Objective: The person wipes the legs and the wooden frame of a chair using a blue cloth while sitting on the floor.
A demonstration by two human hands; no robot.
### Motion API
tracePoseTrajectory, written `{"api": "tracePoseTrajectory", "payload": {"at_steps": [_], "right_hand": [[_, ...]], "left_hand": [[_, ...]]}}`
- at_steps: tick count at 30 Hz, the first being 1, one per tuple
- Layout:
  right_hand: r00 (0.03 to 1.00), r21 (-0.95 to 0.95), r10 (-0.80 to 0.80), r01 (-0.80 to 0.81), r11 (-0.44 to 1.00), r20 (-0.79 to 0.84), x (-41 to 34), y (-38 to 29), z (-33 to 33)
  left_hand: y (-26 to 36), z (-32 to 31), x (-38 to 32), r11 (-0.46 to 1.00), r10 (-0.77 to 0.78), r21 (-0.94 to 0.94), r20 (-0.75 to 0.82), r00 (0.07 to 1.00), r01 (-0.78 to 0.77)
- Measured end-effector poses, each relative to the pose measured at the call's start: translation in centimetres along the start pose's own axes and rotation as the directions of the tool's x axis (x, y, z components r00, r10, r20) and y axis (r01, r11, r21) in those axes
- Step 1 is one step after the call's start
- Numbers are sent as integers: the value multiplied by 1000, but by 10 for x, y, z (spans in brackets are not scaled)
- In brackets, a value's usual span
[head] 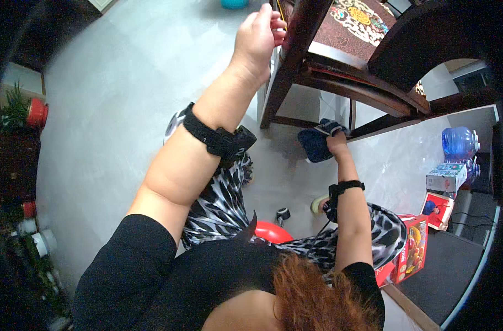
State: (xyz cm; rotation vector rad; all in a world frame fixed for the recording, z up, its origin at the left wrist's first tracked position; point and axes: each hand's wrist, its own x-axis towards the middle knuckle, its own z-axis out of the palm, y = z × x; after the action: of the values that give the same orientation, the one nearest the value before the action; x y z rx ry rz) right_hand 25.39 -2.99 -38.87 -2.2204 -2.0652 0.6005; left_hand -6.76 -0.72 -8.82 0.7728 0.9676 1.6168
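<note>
My left hand [259,35] is raised at the upper middle, fingers curled, beside the dark wooden post [297,37] of a chair; whether it grips anything is unclear. Low between the chair's legs, my right hand [337,142] is closed on a dark blue cloth [315,145] with a pale band across it. The cloth is beside the chair's lower rail [369,130]. A brown patterned cover [359,20] with a floral motif lies beyond the chair's frame.
A red rounded object [272,232] and a small black-and-white object [283,214] are near my legs. At right are a red fruit-printed box [415,246], another carton [446,177] and large blue water bottles [459,141]. Potted plants [36,112] line the left; a teal container [235,3] is at the top.
</note>
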Motion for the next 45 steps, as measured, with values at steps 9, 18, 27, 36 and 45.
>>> {"api": "tracePoseTrajectory", "payload": {"at_steps": [9, 18, 27, 36, 45], "right_hand": [[973, 932, 46, 201, 300, -224, -70, -96, -96], [357, 213, -307, 885, 414, -882, -111, -204, -201], [624, 285, 108, 190, 940, -774, -72, -281, -202], [273, -232, -298, 247, 941, -915, -46, -252, -147], [337, -189, -267, 249, 950, -903, -8, -222, -95]], "left_hand": [[-47, -4, -7, 983, -14, 184, 31, 999, 8], [-105, -9, -4, 950, 26, 311, 54, 998, -41], [-82, -7, -36, 937, -156, 300, -91, 984, 176], [-134, -37, -30, 904, -288, 299, -103, 952, 306], [-157, -39, -46, 652, -132, 734, -134, 982, 187]]}}
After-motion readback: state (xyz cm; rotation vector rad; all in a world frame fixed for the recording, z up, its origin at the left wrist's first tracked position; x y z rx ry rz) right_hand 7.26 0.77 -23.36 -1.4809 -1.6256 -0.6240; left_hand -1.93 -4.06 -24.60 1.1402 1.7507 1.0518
